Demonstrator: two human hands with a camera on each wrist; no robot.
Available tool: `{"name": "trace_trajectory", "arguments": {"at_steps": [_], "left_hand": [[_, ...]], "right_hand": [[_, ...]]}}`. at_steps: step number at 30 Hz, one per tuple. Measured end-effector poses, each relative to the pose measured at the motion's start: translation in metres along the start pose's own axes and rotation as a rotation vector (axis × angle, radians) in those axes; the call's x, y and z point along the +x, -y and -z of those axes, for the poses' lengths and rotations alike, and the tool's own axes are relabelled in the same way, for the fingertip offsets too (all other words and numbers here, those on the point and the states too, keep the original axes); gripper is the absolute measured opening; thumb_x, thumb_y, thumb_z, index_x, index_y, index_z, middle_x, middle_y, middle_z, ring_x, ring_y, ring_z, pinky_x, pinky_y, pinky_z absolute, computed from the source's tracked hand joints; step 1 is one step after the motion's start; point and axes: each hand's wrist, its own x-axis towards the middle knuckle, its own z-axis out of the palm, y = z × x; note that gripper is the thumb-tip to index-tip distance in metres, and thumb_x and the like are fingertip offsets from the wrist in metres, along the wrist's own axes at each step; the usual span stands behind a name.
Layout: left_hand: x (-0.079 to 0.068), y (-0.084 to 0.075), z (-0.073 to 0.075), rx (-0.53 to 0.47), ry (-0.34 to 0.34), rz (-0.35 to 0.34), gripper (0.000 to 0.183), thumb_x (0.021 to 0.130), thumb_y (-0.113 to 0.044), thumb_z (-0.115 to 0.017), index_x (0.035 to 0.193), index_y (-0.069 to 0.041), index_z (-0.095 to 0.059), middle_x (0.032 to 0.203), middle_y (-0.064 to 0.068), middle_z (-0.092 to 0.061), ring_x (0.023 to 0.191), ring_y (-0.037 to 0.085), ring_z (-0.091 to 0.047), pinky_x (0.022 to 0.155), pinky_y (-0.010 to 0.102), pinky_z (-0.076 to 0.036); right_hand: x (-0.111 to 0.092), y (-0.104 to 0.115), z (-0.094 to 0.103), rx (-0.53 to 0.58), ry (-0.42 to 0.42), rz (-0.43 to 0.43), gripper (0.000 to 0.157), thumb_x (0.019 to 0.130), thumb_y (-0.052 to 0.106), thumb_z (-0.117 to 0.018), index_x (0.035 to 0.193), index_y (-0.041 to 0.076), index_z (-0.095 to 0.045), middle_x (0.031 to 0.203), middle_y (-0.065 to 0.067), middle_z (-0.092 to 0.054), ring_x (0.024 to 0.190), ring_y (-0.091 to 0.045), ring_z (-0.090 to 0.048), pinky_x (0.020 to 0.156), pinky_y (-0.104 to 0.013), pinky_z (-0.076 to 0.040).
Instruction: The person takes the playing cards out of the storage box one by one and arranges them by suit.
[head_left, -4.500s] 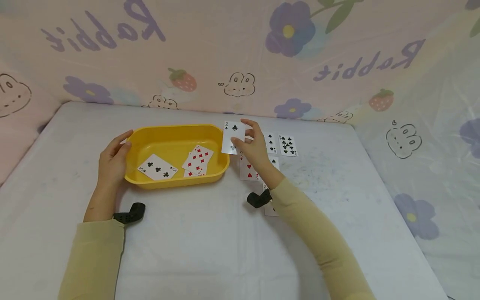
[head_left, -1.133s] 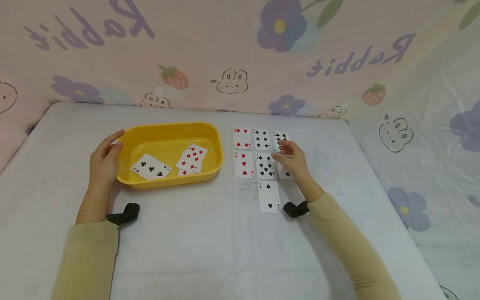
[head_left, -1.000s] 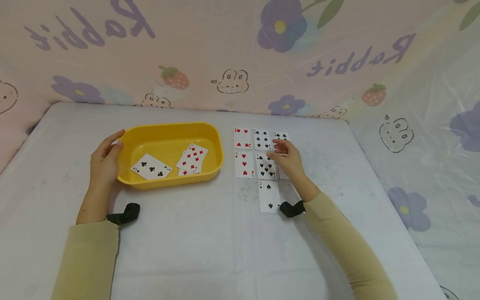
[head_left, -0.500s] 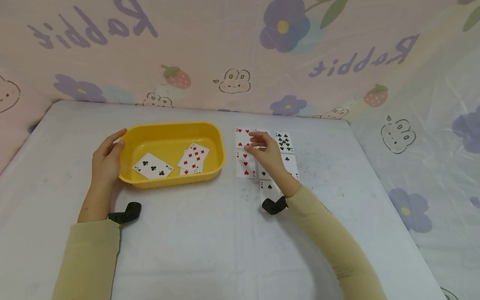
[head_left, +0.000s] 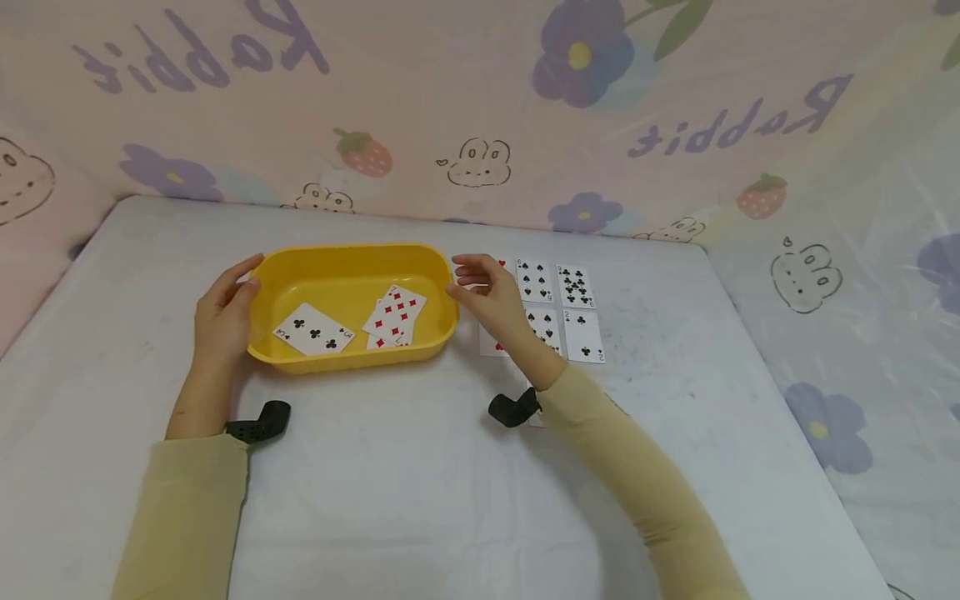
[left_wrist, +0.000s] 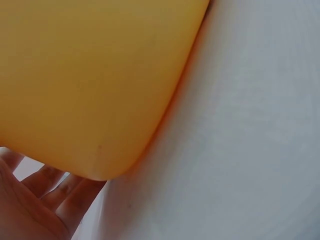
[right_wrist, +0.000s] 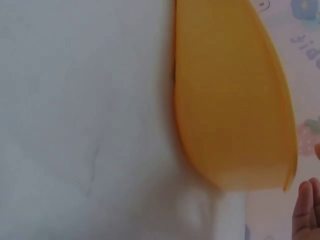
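Note:
My left hand (head_left: 225, 321) rests against the left end of a yellow plastic basin (head_left: 348, 363), its fingers on the outer wall in the left wrist view. Inside the basin lie a three of clubs (head_left: 312, 330) and, to the right, a seven of diamonds (head_left: 393, 315) overlapping another red diamond card. Beside the right rim is my right hand (head_left: 495, 304), fingers loosely bent and nothing held. In the right wrist view its fingertips (right_wrist: 303, 200) appear apart from the basin wall.
Face-up cards lie in rows right of the basin, including a six of spades (head_left: 534, 281), a nine of clubs (head_left: 575, 287), a seven of spades (head_left: 545, 327) and a two of clubs (head_left: 585, 337). The right hand and wrist partly cover others. A printed curtain (head_left: 420, 92) stands behind.
The two of clubs, earlier held in my right hand, now lies below the nine of clubs. That hand has moved left, from over the cards to the basin's right rim. My left hand stays put.

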Motion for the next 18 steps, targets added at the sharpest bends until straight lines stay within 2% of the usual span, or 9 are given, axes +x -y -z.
{"name": "trace_trajectory", "arguments": {"at_steps": [12, 18], "left_hand": [[0.001, 0.002, -0.002, -0.020, -0.006, -0.011, 0.040, 0.102, -0.040, -0.036, 0.141, -0.042, -0.044, 0.141, 0.006, -0.045, 0.110, 0.009, -0.044, 0.107, 0.030, -0.040], [0.000, 0.003, 0.000, -0.024, -0.003, -0.041, 0.040, 0.102, -0.038, -0.039, 0.140, -0.039, -0.047, 0.129, 0.003, -0.050, 0.106, 0.007, -0.046, 0.100, 0.024, -0.042]], "right_hand": [[0.003, 0.023, -0.038, 0.060, 0.093, 0.014, 0.037, 0.086, 0.005, -0.069, 0.121, 0.003, -0.060, 0.111, -0.016, -0.061, 0.100, -0.025, -0.061, 0.085, -0.020, -0.049], [0.004, 0.030, -0.058, 0.066, 0.153, 0.041, 0.038, 0.086, 0.003, -0.068, 0.122, 0.000, -0.059, 0.111, -0.019, -0.061, 0.098, -0.027, -0.061, 0.081, -0.017, -0.048]]}}
